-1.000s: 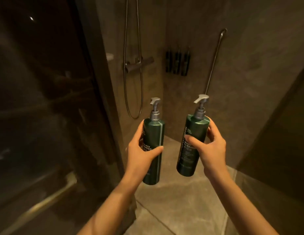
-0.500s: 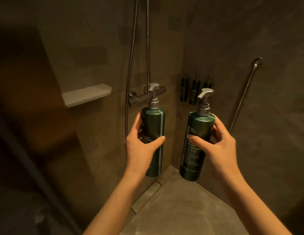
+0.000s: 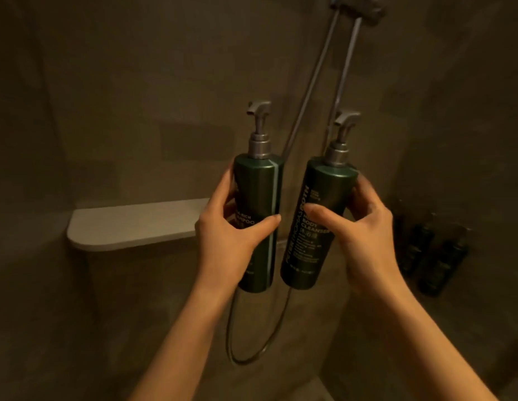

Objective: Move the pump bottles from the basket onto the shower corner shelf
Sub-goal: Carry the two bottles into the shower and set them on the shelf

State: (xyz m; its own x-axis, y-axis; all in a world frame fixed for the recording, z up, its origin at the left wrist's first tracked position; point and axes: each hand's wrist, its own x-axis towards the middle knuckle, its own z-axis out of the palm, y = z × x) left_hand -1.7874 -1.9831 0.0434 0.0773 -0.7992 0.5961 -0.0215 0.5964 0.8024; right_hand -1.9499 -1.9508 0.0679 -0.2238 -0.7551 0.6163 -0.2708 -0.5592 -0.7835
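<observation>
The left hand (image 3: 231,235) is wrapped around the middle of a dark green shampoo pump bottle (image 3: 257,224), thumb across the front of the label and the other fingers curled behind, holding it upright in the air with its grey pump head well above the knuckles. Just beside it, the right hand (image 3: 359,227) grips a matching body cleanser pump bottle (image 3: 315,227) the same way, thumb pressed on the printed label, fingers hidden round the far side; this bottle leans a little, its pump tipped away from the left hand. The two bottles sit close together between the hands, their lower ends nearly touching, though I cannot tell whether they actually meet. Directly to the outer side of the left hand, and partly hidden behind it, a pale shower shelf (image 3: 130,227) juts from the tiled wall (image 3: 107,111); both bottles are held in front of the wall, neither one resting on the shelf. Behind the bottles a shower hose (image 3: 310,91) runs up past the pump heads to a bracket at the top and loops down below the wrists. Off beyond the right hand, low in the dim corner, small dark bottles (image 3: 434,256) are mounted on the wall, too murky to make out further.
</observation>
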